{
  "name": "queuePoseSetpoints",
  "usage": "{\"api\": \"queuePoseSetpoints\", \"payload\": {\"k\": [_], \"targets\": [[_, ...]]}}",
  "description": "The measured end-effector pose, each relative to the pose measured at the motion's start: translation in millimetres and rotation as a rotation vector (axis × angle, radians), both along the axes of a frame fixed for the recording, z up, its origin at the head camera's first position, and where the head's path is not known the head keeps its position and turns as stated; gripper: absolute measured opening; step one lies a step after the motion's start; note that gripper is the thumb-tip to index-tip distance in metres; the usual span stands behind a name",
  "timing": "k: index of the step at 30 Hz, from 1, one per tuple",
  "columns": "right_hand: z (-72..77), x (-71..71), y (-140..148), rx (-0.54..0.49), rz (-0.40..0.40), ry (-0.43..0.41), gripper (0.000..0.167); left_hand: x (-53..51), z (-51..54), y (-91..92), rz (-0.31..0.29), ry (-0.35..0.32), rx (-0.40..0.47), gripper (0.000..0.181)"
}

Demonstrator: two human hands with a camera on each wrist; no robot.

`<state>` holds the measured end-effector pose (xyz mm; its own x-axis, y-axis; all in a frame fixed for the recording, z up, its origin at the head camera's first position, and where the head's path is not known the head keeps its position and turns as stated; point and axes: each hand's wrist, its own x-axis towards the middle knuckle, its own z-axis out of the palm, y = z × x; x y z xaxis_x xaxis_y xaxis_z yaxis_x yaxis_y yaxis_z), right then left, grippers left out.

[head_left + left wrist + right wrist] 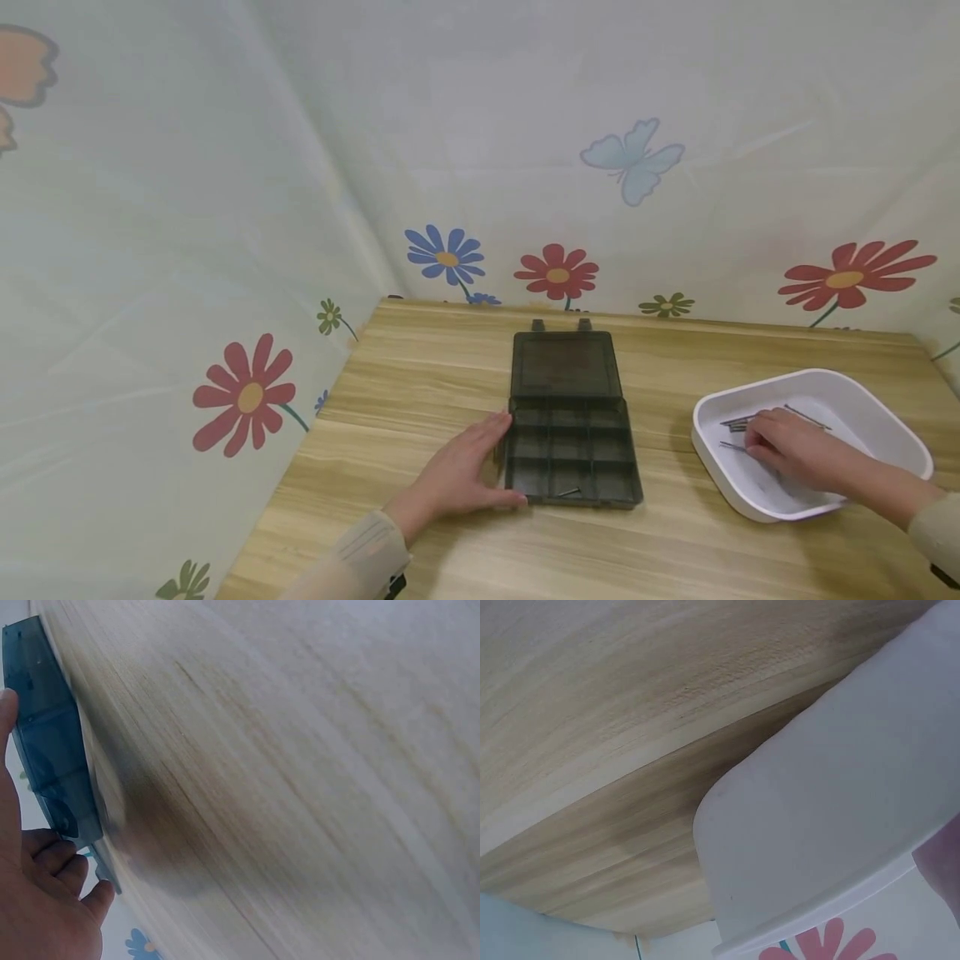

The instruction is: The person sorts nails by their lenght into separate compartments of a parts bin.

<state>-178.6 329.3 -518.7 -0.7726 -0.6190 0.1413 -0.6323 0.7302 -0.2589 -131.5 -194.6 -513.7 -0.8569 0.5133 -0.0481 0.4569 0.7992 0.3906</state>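
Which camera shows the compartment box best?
Head: the compartment box is seen from above, lid folded back, inside visible. Left wrist: mainly its outer side, partly behind the left hand. Right wrist: not in view.

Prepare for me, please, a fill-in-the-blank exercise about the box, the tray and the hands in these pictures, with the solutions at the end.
1. The lid of the dark box is not shut but ____.
2. In the head view, the dark box stands to the ____ of the white tray.
3. The person's ____ hand is inside the white tray.
4. Of the three compartments in the nearest row, the ____ one holds a small metal piece.

Missing words: open; left; right; middle.
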Motion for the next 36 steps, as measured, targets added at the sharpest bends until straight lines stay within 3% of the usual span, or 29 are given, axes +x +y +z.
{"api": "queuePoseSetpoints", "payload": {"k": [3, 7, 14, 19, 24, 30, 36], "targets": [[7.0, -0.5, -1.8, -0.033, -0.026, -0.039, 0.026, 0.8, 0.2, 0.3, 0.003, -0.001, 0.003, 0.120], [16.7, -3.1, -4.7, -0.099, 0.005, 0.053, 0.032, 1.1, 1.2, 0.6, 0.003, 0.003, 0.014, 0.120], [56.4, -3.2, -28.6, -0.110, -0.018, 0.048, 0.025, -0.3, 1.6, 0.3, 0.000, 0.010, 0.022, 0.119], [75.6, 2.6, -56.0, -0.171, 0.061, 0.077, 0.028, -1.4, 0.9, 0.8, -0.002, 0.004, 0.031, 0.119], [81.6, 10.1, -87.2, -0.221, 0.169, 0.102, 0.034, -1.4, 0.0, 1.1, -0.002, 0.002, 0.024, 0.119], [81.4, 16.9, -121.5, -0.258, 0.262, 0.020, 0.027, -0.9, 1.5, 1.8, 0.004, -0.004, 0.024, 0.119], [72.0, 20.6, -145.1, -0.268, 0.322, -0.042, 0.021, -1.1, 1.8, 1.9, -0.002, 0.003, 0.023, 0.120]]}}
